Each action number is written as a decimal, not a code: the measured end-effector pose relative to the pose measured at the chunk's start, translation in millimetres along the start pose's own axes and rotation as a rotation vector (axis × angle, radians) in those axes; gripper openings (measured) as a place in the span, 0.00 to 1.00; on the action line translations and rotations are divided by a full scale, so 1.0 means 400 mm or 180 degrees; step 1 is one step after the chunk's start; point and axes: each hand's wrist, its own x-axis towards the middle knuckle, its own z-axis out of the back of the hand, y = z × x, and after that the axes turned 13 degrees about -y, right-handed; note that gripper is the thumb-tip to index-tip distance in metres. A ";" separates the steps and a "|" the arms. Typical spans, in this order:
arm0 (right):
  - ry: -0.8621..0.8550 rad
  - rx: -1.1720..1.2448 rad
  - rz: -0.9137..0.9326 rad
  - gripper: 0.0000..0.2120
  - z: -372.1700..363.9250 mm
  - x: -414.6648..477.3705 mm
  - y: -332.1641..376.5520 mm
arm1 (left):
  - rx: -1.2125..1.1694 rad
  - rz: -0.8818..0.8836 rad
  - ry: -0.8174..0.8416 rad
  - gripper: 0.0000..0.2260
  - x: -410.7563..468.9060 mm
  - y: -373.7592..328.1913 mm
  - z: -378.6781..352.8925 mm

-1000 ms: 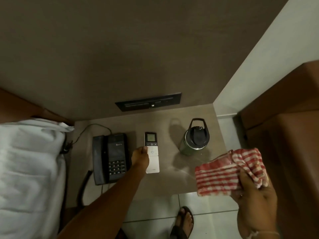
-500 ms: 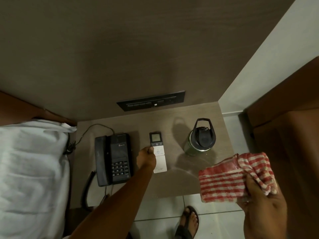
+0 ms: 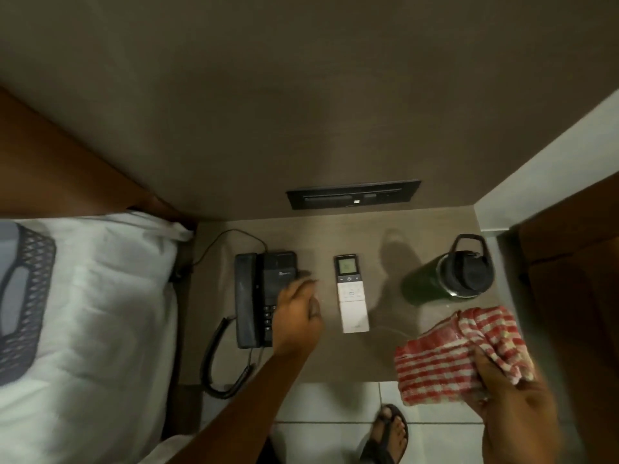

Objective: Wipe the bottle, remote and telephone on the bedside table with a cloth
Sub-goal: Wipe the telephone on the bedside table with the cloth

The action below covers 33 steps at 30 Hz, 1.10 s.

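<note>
Head view: L hand (image 3: 296, 316) fingers (image 3: 301, 289) over telephone (image 3: 258, 299), remote (image 3: 351, 294) just beside.

The black corded desk telephone (image 3: 264, 296) carries a small pale brand mark on its upper body, too blurred to make out. The slim white and black remote control (image 3: 351, 293) shows a lit grey display with what may be digits, and a plus sign on its right button; nothing else is legible.

Bare forearms without sleeves, dark open-toed sandal (image 3: 385, 437) on one foot
</note>
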 end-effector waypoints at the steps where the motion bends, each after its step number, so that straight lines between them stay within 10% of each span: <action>1: 0.0099 -0.0077 0.0143 0.11 -0.021 -0.025 -0.013 | 0.0006 -0.0187 -0.0199 0.15 0.002 0.042 0.052; 17: 0.1028 -0.1252 0.1572 0.22 -0.430 -0.225 -0.179 | 0.0820 -0.0483 0.1130 0.36 0.173 0.504 0.167; 33: 0.1432 -0.1698 0.3888 0.27 -0.712 -0.247 -0.139 | 0.0613 -0.0583 0.0741 0.47 0.196 0.599 0.114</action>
